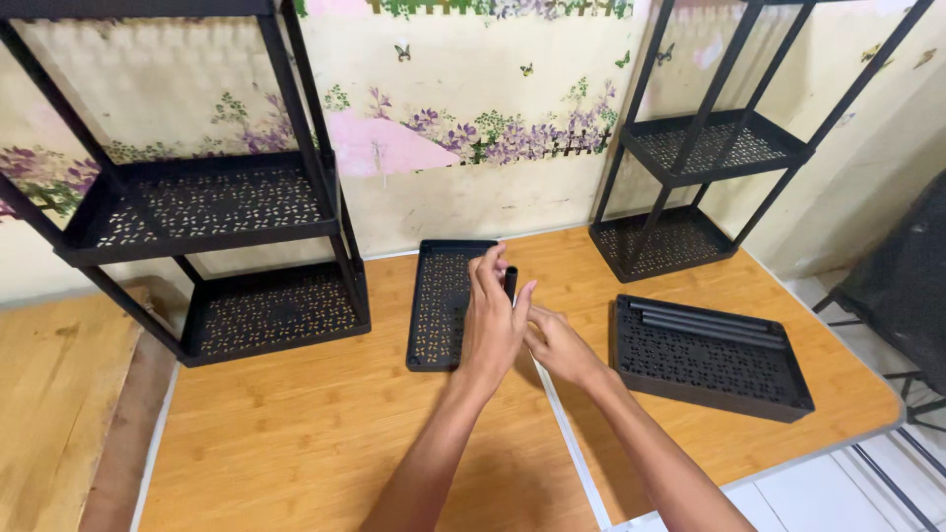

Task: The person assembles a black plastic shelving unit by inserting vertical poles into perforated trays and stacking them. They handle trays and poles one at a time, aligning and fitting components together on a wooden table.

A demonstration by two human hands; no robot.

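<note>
Head view, left hand (491,325) grip holding black tube (509,283), right hand (560,347) grip unclear, perforated tray (440,305) beneath

black tube (510,281) mostly behind left hand (490,330)

Wall (463,197) behind: cream paper with purple flowers, green leaves, butterflies, a pink patch; scuffed and stained low down. Floor (296,433) is wood-look vinyl sheet, orange-brown, with a pale seam (567,433) running front to back. Left edge: a lighter wooden board (54,394). Bottom right: white tiles (838,493). Two black perforated shelf racks stand against the wall, left rack (207,207) and right rack (705,148), well apart. Dark mesh chair (902,286) at far right. Light is even and soft.
</note>
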